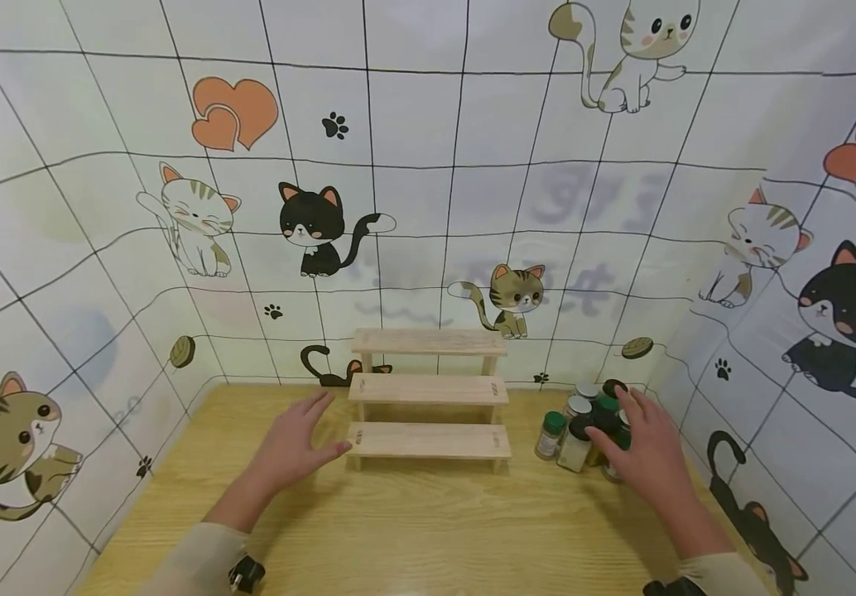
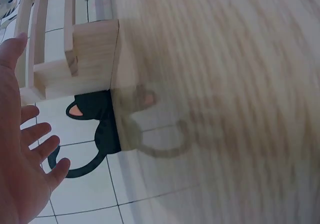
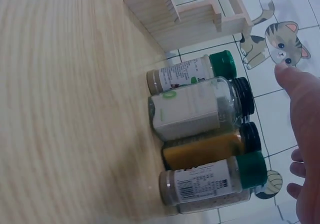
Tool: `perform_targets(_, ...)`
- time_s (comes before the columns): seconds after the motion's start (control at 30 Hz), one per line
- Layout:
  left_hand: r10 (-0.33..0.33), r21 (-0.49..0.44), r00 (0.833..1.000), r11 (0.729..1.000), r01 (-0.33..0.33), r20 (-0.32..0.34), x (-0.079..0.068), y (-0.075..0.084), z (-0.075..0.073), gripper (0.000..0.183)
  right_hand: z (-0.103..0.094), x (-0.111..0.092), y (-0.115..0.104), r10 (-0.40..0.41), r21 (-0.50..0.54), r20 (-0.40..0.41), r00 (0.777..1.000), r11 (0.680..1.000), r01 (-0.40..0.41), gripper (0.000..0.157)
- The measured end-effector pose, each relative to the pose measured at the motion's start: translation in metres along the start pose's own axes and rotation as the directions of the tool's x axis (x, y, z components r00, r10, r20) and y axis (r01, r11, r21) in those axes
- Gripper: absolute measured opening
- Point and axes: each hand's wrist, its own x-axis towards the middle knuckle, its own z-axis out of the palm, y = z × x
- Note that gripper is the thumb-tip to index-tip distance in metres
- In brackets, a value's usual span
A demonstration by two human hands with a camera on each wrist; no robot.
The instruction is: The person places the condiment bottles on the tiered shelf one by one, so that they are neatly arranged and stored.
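A person's bare left hand (image 1: 290, 443) hovers, grip spread, beside a three-tiered pale wooden rack (image 1: 428, 387) on a wood-grain table (image 1: 428, 530), the right hand (image 1: 644, 451), likewise spread, among clustered clear jars (image 1: 573, 453) with green, black and white lids.

Logged from my remote station: white wall covering (image 1: 413, 108), three sides visible, black grid lines rippled. Printed motifs: orange hearts (image 1: 257, 108), cartoon cats (image 1: 327, 215), dark paw prints (image 1: 335, 128), olive discs (image 1: 183, 352). Faint bluish marks (image 1: 565, 199), far side. One table (image 1: 428, 530), yellowish wood grain; I note a cat's reflection in its surface. Light: soft, shadows diffuse.
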Motion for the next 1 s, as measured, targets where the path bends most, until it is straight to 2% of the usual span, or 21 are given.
perform_targets(0.3,0.029,-0.095,0.996,0.995,-0.021,0.089,0.005,0.002,0.017,0.093,0.005,-0.017,0.006,0.089,0.125,-0.063,0.994,0.989,-0.081,0.081)
perform_targets(0.47,0.040,-0.172,0.992,0.985,-0.018,0.124,0.006,0.003,0.024,0.083,0.011,-0.027,0.009,0.175,0.207,-0.083,0.981,0.966,-0.155,0.066)
perform_targets(0.63,0.042,-0.218,0.987,0.976,-0.007,0.156,0.006,0.004,0.029,0.078,0.017,-0.034,0.012,0.299,0.270,-0.093,0.950,0.926,-0.265,0.053)
perform_targets(0.77,0.023,-0.224,0.984,0.974,0.018,0.177,0.007,0.003,0.031,0.081,0.022,-0.037,0.015,0.393,0.300,-0.057,0.918,0.883,-0.360,0.051)
perform_targets(0.87,-0.001,-0.234,0.983,0.971,0.044,0.184,0.009,0.003,0.032,0.081,0.028,-0.039,0.017,0.444,0.340,-0.036,0.895,0.848,-0.407,0.050)
perform_targets(1.0,-0.014,-0.208,0.981,0.976,0.055,0.192,0.012,0.004,0.032,0.079,0.039,-0.042,0.021,0.503,0.398,-0.071,0.862,0.806,-0.438,0.045)
